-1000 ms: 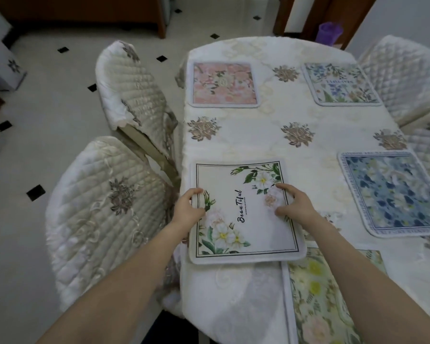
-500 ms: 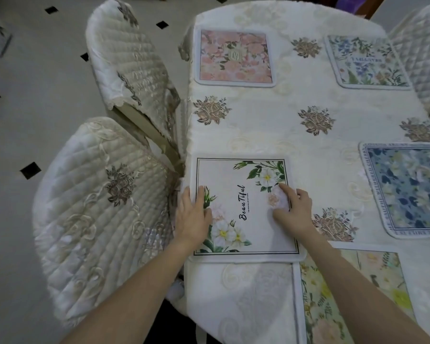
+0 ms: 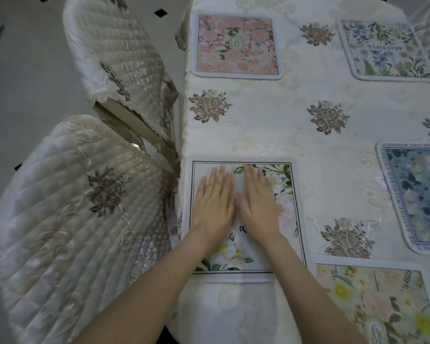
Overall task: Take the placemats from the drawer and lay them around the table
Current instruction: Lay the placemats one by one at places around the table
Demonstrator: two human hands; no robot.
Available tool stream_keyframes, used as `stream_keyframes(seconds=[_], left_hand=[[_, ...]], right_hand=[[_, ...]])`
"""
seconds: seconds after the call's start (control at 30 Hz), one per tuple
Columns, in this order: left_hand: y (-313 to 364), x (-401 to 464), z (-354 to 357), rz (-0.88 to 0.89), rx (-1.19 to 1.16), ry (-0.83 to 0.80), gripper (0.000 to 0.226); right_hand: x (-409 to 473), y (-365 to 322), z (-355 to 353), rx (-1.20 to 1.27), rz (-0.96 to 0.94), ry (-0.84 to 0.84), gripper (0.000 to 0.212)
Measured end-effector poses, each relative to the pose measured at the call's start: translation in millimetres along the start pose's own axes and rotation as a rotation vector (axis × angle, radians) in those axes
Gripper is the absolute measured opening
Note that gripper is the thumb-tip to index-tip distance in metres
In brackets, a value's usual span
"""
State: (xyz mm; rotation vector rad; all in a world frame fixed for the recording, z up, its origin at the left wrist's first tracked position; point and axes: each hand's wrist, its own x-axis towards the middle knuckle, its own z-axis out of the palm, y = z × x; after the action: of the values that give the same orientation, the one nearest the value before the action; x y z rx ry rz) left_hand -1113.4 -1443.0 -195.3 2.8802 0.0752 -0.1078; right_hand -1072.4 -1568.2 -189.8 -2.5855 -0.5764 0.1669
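Note:
A white placemat with flowers and a thin black border [image 3: 287, 234] lies flat at the table's near left edge. My left hand [image 3: 214, 202] and my right hand [image 3: 257, 201] rest side by side on its middle, palms down, fingers straight. Around the table [image 3: 271, 120] lie more placemats: a pink floral one [image 3: 236, 44] at the far left, a pale one with blue flowers [image 3: 385, 49] at the far right, a dark blue one [image 3: 417, 194] at the right edge, and a yellow-green one [image 3: 380, 304] at the near right.
Two chairs with quilted cream covers stand close against the table's left side, one near [image 3: 67, 219] and one farther back [image 3: 119, 58]. The cream tablecloth has embroidered brown flowers. The floor on the left is pale tile with small black diamonds.
Both hands slid from the white placemat's left and right sides to its middle and now lie flat together. The view has tilted down and come closer.

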Motion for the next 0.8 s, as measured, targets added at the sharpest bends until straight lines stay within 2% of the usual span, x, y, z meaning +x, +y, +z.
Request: stream_keyframes(seconds=[0.1,0.23,0.3,0.4,0.5,0.7,0.8], left_hand=[[2,34,13,-0.067,0.035,-0.074,0.068],[-19,32,23,-0.006,-0.013,-0.026,0.061],[-35,26,19,-0.010,-0.051,0.039,0.060],[-59,19,14,-0.042,-0.047,0.044,0.062],[-65,16,14,-0.048,-0.026,0.054,0.062],[-48,8,5,-0.061,0.069,0.058,0.064],[1,-29,15,0.021,0.034,0.078,0.063]], right_hand=[[33,-15,17,0.041,0.000,-0.040,0.061],[35,18,24,-0.146,-0.046,-0.083,0.060],[33,43,15,-0.216,-0.004,-0.043,0.060],[25,81,-5,-0.226,0.119,-0.008,0.065],[19,93,-13,-0.235,0.159,-0.005,0.068],[11,74,-18,-0.233,0.165,0.013,0.068],[-25,21,-2,-0.091,0.031,-0.021,0.064]])
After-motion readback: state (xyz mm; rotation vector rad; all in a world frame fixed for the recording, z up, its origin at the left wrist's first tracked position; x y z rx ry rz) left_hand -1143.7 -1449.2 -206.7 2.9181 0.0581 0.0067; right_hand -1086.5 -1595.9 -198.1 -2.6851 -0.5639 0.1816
